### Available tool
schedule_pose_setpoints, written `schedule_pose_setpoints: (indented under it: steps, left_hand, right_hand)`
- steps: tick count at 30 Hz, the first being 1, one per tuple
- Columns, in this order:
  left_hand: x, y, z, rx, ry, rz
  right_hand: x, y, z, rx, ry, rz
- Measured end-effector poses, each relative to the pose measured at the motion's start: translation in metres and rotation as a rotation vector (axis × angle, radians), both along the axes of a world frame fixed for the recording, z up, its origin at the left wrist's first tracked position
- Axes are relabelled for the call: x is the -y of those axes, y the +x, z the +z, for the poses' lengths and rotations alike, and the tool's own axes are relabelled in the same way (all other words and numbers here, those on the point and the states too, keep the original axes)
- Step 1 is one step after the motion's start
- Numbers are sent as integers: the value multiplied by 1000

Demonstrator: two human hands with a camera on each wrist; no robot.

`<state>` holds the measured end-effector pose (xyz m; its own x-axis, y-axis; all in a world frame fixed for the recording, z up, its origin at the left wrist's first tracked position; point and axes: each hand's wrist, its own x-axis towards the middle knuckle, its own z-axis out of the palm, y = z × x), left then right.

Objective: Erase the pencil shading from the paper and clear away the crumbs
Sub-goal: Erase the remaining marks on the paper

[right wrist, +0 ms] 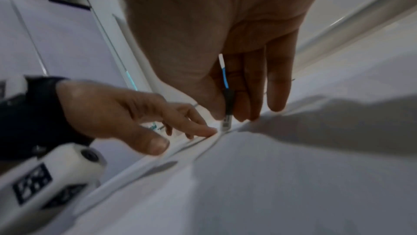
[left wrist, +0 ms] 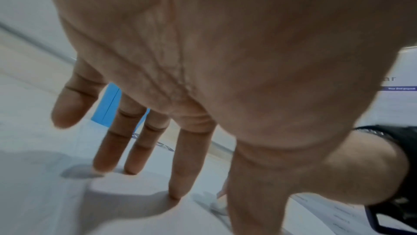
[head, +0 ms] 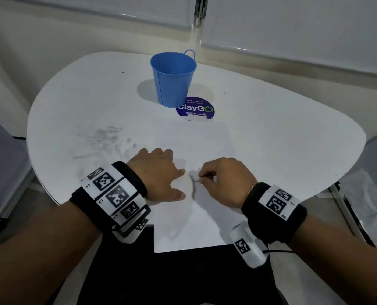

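Note:
A white sheet of paper [head: 192, 139] lies on the white table [head: 282, 137], its near edge hanging over the table's front. My left hand [head: 174, 179] presses flat on the sheet's left side with fingers [left wrist: 112, 148] straight and spread. Just to its right, my right hand [head: 201, 177] pinches a thin eraser [right wrist: 226, 103] in a blue and black sleeve, with the white tip touching the paper. A dark grey streak [head: 193, 188] runs down the paper under the eraser [head: 195, 177]. No crumbs are distinguishable.
A blue metal bucket [head: 172, 78] stands upright at the back middle of the table, beside a round blue ClayGo sticker [head: 195, 110]. Grey smudges [head: 103, 135] mark the tabletop left of the paper. The table's curved front edge lies close under both wrists.

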<state>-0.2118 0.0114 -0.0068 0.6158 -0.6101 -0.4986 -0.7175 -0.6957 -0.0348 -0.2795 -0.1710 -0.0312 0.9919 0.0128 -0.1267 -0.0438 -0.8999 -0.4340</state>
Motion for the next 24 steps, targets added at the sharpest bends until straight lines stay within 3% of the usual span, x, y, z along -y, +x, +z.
schedule_pose_setpoints:
  steps: [4, 7, 9, 13, 18, 22, 24]
  left_hand:
    - [-4, 0, 2, -136, -22, 29]
    - [-3, -4, 9, -221, -3, 15]
    - [-1, -7, 12, -224, 18, -8]
    - [0, -7, 9, -213, 25, -48]
    - [2, -7, 5, -188, 66, -54]
    - [5, -7, 1, -128, 36, -86]
    - [4, -6, -1, -130, 49, -82]
  right_hand:
    - [3, 5, 10, -24, 37, -9]
    - [-1, 33, 24, 61, 66, -61]
    - [-11, 55, 25, 84, 28, -42]
    - [-26, 85, 8, -32, -124, 82]
    - [-5, 111, 3, 10, -209, -141]
    - [-39, 92, 2, -58, -103, 156]
    - [-26, 106, 5, -60, -108, 74]
